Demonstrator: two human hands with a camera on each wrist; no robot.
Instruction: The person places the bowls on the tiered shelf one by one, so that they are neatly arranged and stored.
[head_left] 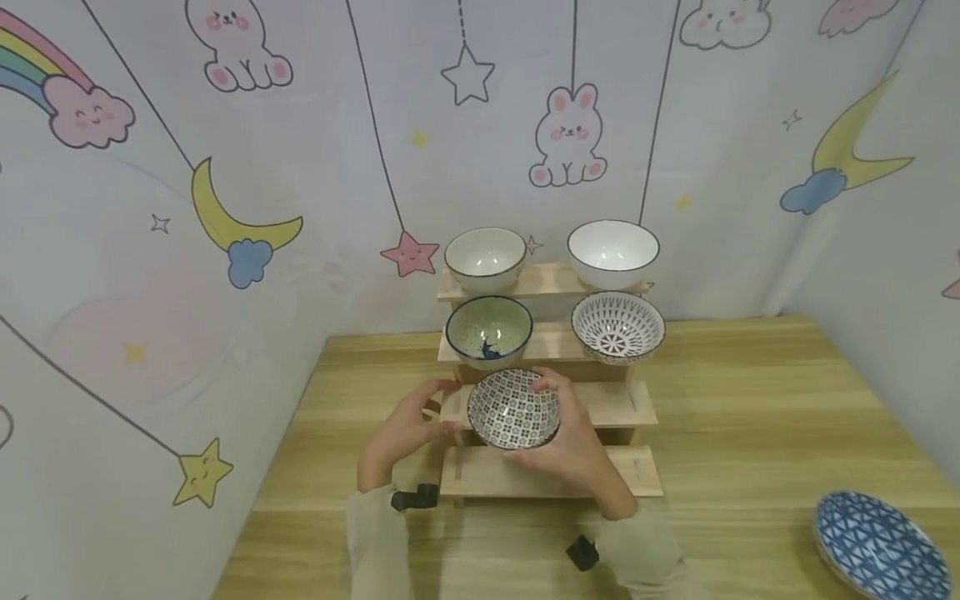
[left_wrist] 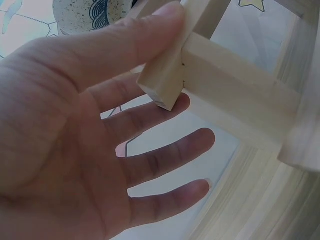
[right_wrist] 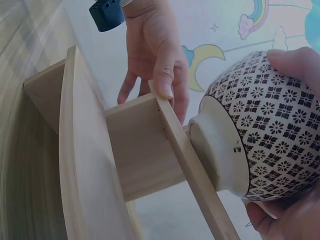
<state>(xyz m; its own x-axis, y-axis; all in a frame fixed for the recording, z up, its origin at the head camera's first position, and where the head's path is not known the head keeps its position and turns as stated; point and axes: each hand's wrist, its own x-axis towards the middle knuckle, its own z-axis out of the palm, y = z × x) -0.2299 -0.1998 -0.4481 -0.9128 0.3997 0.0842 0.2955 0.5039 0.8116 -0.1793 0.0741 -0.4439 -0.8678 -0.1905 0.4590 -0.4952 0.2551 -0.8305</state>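
A small bowl with a dark flower-and-tile pattern (head_left: pixel 513 409) is in my right hand (head_left: pixel 572 437), thumb and fingers at opposite sides of its rim. It is over the left part of the third tier down of a wooden stepped rack (head_left: pixel 611 404). In the right wrist view, the bowl's white foot (right_wrist: pixel 212 145) is right by the tier's front board; contact is unclear. My left hand (head_left: pixel 408 427) holds that tier's left end, thumb at the front edge and index finger at the back. Its other fingers (left_wrist: pixel 170 160) extend free in the left wrist view.
Two white bowls, left (head_left: pixel 486 258) and right (head_left: pixel 613 254), stand on the top tier. Below them are a green speckled bowl (head_left: pixel 490 329) and a black-and-white patterned bowl (head_left: pixel 618 327). A blue-and-white dish (head_left: pixel 881 546) lies at the table's right. A cartoon-printed wall (head_left: pixel 322 158) stands behind.
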